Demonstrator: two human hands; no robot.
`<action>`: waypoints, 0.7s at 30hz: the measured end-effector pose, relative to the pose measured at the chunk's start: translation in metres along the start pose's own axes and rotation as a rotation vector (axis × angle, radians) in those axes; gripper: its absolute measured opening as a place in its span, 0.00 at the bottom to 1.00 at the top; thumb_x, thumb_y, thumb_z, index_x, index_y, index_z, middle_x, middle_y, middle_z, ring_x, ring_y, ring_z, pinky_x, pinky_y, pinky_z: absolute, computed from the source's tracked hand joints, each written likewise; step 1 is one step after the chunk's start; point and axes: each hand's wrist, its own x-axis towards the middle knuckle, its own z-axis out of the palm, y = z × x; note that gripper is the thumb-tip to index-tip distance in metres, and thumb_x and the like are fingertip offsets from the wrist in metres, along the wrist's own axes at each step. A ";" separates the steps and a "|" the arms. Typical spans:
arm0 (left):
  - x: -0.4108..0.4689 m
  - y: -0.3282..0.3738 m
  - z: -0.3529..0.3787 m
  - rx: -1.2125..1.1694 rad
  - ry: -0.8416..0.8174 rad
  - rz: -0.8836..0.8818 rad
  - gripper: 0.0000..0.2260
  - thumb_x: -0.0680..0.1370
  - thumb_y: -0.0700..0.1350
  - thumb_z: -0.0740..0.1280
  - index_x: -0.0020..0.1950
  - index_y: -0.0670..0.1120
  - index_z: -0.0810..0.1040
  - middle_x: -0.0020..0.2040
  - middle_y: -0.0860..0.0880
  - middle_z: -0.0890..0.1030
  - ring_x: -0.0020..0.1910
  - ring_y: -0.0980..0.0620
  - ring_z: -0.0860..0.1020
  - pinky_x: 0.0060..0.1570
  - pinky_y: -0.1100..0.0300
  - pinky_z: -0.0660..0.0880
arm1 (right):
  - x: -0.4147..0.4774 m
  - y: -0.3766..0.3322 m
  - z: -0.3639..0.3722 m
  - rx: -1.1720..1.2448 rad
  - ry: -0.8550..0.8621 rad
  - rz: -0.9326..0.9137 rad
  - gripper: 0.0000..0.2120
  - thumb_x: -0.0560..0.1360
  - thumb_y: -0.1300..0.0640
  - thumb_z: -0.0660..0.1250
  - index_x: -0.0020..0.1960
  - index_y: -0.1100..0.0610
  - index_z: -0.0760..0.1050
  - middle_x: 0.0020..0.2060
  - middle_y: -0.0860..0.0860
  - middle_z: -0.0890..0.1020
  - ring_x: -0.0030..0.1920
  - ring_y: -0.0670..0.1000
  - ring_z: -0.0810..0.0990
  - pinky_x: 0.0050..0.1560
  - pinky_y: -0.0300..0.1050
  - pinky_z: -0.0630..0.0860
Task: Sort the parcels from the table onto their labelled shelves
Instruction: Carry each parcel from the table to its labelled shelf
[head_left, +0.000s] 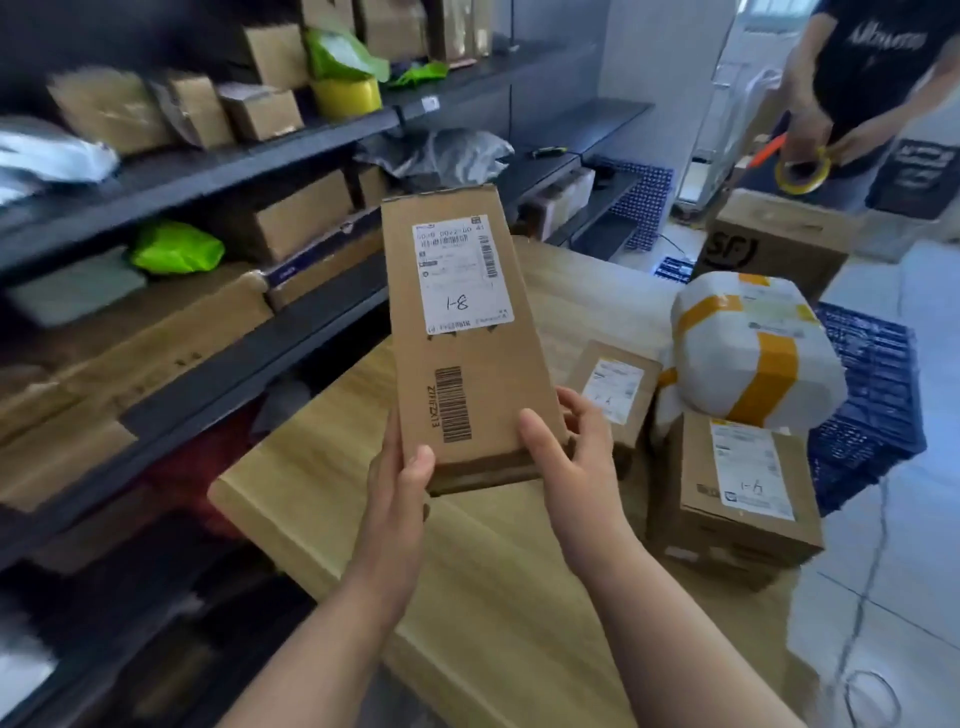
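"Two hands on that one?"

"Yes. The left hand (402, 483) and right hand (566, 457) both grip the near end of the long cardboard parcel (467, 395). The left thumb lies flat on the front face by the lower left corner. Its fingers are behind the box, so I cannot tell how they sit. The right thumb presses the front near the lower right corner, and the right fingers curl round the side edge."

"Which way does it point?"

"Its long axis runs away from the holder, with the far end raised and leaning slightly left toward the shelves (208, 171). The white label (460, 273), handwritten 1-8, is at the far end, and a printed barcode sits nearer the hands."

"Where is it?"

"In the air above the wooden table (467, 597), touching only the hands. A white bundle (727, 358) banded with yellow tape and a labelled box (743, 483) lie to its right."
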 end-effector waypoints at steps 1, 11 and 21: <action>-0.011 0.000 -0.011 0.017 0.043 0.021 0.25 0.73 0.67 0.52 0.70 0.71 0.59 0.70 0.61 0.67 0.71 0.57 0.63 0.68 0.44 0.65 | -0.008 -0.002 0.008 0.020 -0.063 -0.009 0.22 0.71 0.43 0.69 0.62 0.43 0.67 0.60 0.45 0.69 0.56 0.39 0.73 0.50 0.30 0.71; -0.122 -0.010 -0.127 -0.044 0.513 0.004 0.24 0.72 0.67 0.55 0.69 0.71 0.62 0.69 0.60 0.69 0.72 0.52 0.63 0.68 0.40 0.62 | -0.103 -0.010 0.119 0.114 -0.593 0.018 0.29 0.63 0.34 0.66 0.62 0.36 0.66 0.64 0.45 0.71 0.59 0.41 0.75 0.51 0.38 0.76; -0.292 -0.010 -0.276 -0.062 0.999 0.053 0.22 0.71 0.68 0.54 0.65 0.71 0.66 0.64 0.63 0.73 0.70 0.53 0.65 0.67 0.43 0.66 | -0.274 -0.043 0.270 0.166 -1.091 0.001 0.25 0.70 0.38 0.68 0.64 0.39 0.65 0.61 0.44 0.75 0.56 0.38 0.77 0.47 0.32 0.76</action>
